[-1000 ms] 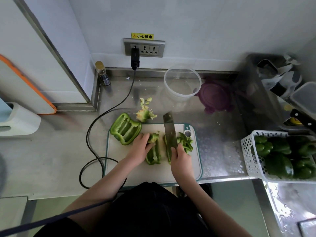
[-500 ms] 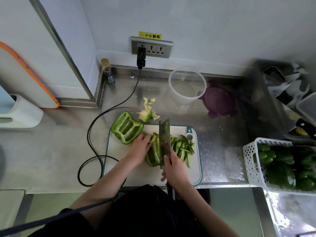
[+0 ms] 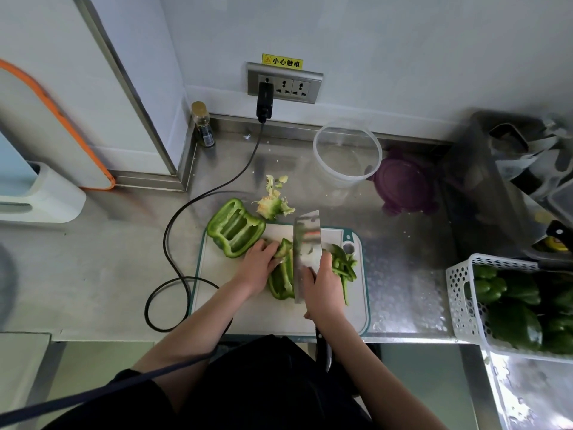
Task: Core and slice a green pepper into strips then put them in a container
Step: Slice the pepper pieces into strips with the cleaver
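Steel counter, white cutting board (image 3: 235, 308): left hand (image 3: 257, 268) pinning light, waxy, slippery pepper piece (image 3: 283, 279), right hand (image 3: 325, 293) wrapped around cleaver (image 3: 305, 243).

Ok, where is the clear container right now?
The clear container stands empty at the back of the steel counter, right of centre, beside the purple lid and beyond the cutting board.

Cleaver (image 3: 306, 243) beside pepper piece (image 3: 282, 279) on board (image 3: 242, 308)

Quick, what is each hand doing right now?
Left hand: fingers curled, holding down the green pepper piece on the white cutting board.
Right hand: closed around the handle of the steel cleaver.
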`<state>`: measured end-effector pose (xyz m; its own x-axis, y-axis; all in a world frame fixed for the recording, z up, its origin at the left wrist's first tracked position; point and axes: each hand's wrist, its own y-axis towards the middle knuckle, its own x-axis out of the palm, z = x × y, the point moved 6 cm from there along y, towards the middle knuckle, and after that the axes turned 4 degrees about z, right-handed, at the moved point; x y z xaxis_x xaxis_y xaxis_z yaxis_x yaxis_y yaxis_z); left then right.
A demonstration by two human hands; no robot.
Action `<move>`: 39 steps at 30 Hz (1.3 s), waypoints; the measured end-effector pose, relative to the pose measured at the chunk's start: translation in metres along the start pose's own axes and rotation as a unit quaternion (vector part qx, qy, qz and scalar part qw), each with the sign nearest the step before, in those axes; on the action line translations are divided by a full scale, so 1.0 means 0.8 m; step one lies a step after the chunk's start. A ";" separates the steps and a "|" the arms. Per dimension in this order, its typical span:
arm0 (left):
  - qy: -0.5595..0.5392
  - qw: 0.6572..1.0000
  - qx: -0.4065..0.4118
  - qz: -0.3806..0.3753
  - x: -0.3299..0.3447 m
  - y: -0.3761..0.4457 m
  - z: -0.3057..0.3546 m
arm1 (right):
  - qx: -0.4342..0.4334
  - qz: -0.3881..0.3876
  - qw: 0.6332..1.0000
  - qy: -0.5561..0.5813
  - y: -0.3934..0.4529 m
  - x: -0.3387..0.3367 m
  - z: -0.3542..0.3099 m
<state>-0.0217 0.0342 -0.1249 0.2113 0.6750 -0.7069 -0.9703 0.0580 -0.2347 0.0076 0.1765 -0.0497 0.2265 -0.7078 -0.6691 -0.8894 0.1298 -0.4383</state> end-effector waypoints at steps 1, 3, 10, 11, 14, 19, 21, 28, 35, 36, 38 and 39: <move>0.001 1.000 0.000 0.001 0.000 0.000 0.000 | -0.007 0.000 1.000 -0.017 -0.001 0.001 0.001; 0.004 1.000 0.000 0.003 0.000 -0.001 0.000 | -0.020 -0.001 0.999 -0.048 -0.002 0.003 0.003; 0.019 1.000 0.005 0.011 0.003 0.001 0.001 | -0.052 -0.037 0.985 -0.157 0.002 0.024 0.008; 0.024 1.000 0.004 0.009 0.004 0.001 0.000 | -0.052 -0.034 0.983 -0.172 0.001 0.028 0.009; 0.027 1.000 0.002 0.001 0.004 0.001 -0.003 | -0.057 -0.020 0.974 -0.219 -0.001 0.037 0.007; 0.020 1.000 -0.001 -0.001 0.004 0.001 -0.003 | -0.072 -0.026 0.961 -0.267 0.006 0.034 0.002; 0.028 1.000 -0.006 -0.003 0.005 0.001 -0.005 | -0.078 -0.030 0.954 -0.290 0.007 0.034 0.002; 0.030 0.999 -0.040 -0.004 0.008 -0.001 -0.003 | -0.102 -0.049 0.932 -0.343 0.002 0.035 0.001; 0.041 0.997 -0.062 0.007 0.008 -0.003 -0.003 | -0.152 -0.064 0.903 -0.397 0.003 0.051 -0.005; 0.041 0.997 -0.062 0.008 0.008 -0.003 -0.002 | -0.153 -0.065 0.902 -0.397 0.003 0.051 -0.004; 0.041 0.997 -0.061 0.008 0.006 -0.004 0.000 | -0.161 -0.061 0.899 -0.402 0.003 0.052 -0.004; 0.041 0.997 -0.061 0.007 0.006 -0.004 0.000 | -0.162 -0.060 0.899 -0.403 0.003 0.051 -0.004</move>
<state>-0.0176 0.0372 -0.1276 0.2117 0.6125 -0.7616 -0.9527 -0.0443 -0.3005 0.0134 0.1458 -0.0757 0.4265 0.0470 -0.9033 -0.8785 -0.2163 -0.4260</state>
